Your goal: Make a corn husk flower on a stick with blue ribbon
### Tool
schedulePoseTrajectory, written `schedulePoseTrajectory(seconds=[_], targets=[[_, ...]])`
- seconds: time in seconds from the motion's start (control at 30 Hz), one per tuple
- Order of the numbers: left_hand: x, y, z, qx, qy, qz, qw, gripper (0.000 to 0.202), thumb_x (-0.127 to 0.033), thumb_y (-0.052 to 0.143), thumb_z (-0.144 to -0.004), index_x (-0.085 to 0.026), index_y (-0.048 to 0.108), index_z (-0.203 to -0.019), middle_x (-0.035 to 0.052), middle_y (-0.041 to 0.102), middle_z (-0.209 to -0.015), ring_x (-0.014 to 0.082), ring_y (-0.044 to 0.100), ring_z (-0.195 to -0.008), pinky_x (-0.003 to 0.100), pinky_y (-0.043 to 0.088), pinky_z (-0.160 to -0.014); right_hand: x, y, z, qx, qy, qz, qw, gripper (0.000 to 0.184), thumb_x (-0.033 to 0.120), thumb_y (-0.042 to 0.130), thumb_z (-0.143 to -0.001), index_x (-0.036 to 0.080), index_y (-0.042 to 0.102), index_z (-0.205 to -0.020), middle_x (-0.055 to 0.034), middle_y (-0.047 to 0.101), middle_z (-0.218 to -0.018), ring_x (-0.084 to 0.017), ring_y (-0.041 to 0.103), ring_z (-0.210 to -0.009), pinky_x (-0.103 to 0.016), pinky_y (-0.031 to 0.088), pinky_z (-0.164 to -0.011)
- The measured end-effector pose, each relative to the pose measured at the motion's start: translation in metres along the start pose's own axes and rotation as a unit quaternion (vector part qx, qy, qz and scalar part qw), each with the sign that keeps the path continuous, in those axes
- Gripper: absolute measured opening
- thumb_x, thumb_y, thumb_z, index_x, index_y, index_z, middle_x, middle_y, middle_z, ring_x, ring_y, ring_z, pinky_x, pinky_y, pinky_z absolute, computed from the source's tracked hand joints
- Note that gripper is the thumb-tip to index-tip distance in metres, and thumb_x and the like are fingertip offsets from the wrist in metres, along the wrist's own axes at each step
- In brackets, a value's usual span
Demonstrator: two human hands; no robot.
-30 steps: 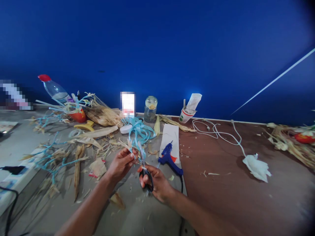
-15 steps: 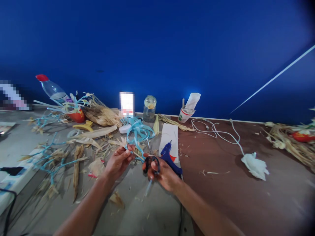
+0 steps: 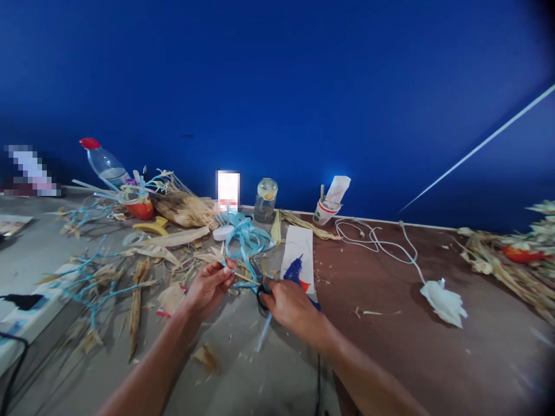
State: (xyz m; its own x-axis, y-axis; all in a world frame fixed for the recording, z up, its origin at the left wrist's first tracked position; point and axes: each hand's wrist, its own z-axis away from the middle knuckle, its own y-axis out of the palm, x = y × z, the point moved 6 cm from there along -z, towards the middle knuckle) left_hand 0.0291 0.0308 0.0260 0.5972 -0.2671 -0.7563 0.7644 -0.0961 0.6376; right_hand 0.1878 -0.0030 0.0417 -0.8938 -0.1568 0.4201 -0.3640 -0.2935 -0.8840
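My left hand (image 3: 210,287) pinches a small piece of dried husk bound with light-blue ribbon (image 3: 236,276), held just above the grey table (image 3: 243,370). My right hand (image 3: 289,305) is closed on black-handled scissors (image 3: 261,292), its back toward me. The scissor blades point up and left toward the ribbon next to my left fingers. A loose tangle of the same blue ribbon (image 3: 246,234) lies on the table right behind both hands. A blue glue gun (image 3: 295,270) rests just past my right hand, partly hidden by it.
Dried husks and blue-wrapped stems (image 3: 99,277) litter the left. A plastic bottle (image 3: 105,163), glass jar (image 3: 265,199), paper cup (image 3: 326,209) and white paper (image 3: 299,245) stand behind. On the brown board (image 3: 390,346) lie a white cable (image 3: 377,240) and white husk flower (image 3: 444,301); more husks (image 3: 511,260) at far right.
My right hand has turned the scissors from blades up beside the ribbon to handles up, and moved up and left against the ribbon piece. The view has shifted slightly.
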Motion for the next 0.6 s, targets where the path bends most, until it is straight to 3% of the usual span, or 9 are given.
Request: schedulePoseTrajectory(seconds=[0.2,0.3,0.43,0.6], targets=[[0.004,-0.005,-0.001,-0.013,-0.012,0.028,0.999,0.013,-0.017,0.074,-0.062,-0.013,0.064,-0.069,-0.0009,0.057,-0.068,0.0051,0.047,-0.051,0.023,0.045,-0.057,0.016,-0.010,-0.013,-0.014,-0.048,0.054,0.997,0.030,0.033,0.042,-0.087,0.015,0.066,-0.087,-0.0152,0.060,-0.103,-0.020,0.063,-0.073,-0.029,0.041,-0.065],[0.006,-0.007,0.000,-0.030,-0.023,0.038,0.999,0.015,-0.015,0.076,-0.059,-0.012,0.065,-0.070,0.0007,0.061,-0.070,0.0085,0.054,-0.058,0.024,0.048,-0.060,0.032,-0.022,-0.013,-0.079,-0.087,-0.053,0.992,0.023,0.027,0.045,-0.086,0.017,0.064,-0.096,-0.0105,0.059,-0.100,-0.017,0.059,-0.077,-0.027,0.042,-0.069],[0.010,-0.008,-0.001,-0.031,-0.035,0.060,0.997,0.016,-0.013,0.077,-0.058,-0.012,0.067,-0.071,0.0019,0.065,-0.071,0.0114,0.060,-0.063,0.023,0.049,-0.062,0.049,-0.032,-0.013,-0.177,-0.128,-0.246,0.944,0.022,0.019,0.055,-0.077,0.015,0.060,-0.098,-0.0064,0.057,-0.095,-0.013,0.053,-0.071,-0.025,0.043,-0.069],[0.015,-0.010,-0.003,-0.022,-0.045,0.072,0.996,0.017,-0.013,0.077,-0.058,-0.012,0.067,-0.071,0.0019,0.067,-0.069,0.0133,0.063,-0.067,0.023,0.049,-0.065,0.047,-0.020,-0.024,-0.137,-0.056,-0.364,0.919,0.005,0.018,0.057,-0.071,0.015,0.060,-0.074,-0.0008,0.057,-0.073,-0.011,0.050,-0.063,-0.023,0.040,-0.061]])
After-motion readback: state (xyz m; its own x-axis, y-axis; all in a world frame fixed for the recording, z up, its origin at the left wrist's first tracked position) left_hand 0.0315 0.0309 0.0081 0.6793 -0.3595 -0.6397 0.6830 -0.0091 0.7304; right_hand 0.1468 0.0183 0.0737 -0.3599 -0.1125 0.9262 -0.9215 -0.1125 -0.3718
